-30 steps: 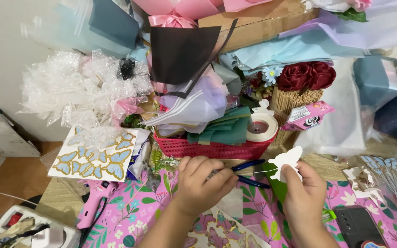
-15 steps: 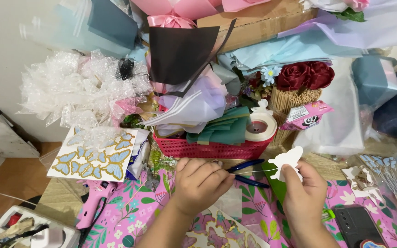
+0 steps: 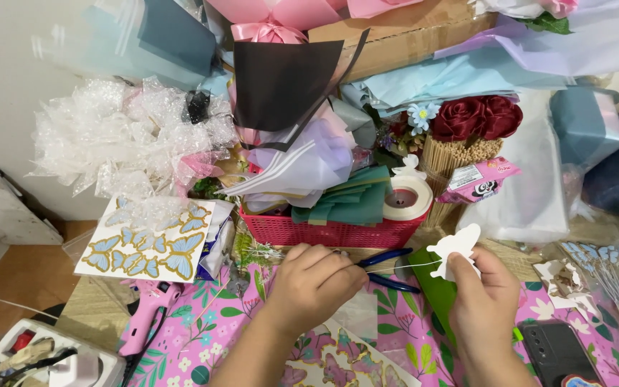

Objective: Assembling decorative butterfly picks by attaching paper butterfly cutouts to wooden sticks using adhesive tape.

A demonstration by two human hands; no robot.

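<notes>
Your right hand pinches one white paper butterfly cutout between thumb and fingertips, held upright just above the counter with its pink floral cover, in front of a strip of green paper. A thin wire seems to run from the cutout toward your left hand, though it is hard to make out. Your left hand is curled shut around one pair of blue-handled pliers; only the two handles show, the tip is hidden in your fist. Behind both hands stands one red basket stuffed with folded papers and one roll of tape. At left lie one sheet of blue butterfly stickers and one pink glue gun. Two red fabric roses sit at the back. A dark phone is cut off at the lower right edge.
</notes>
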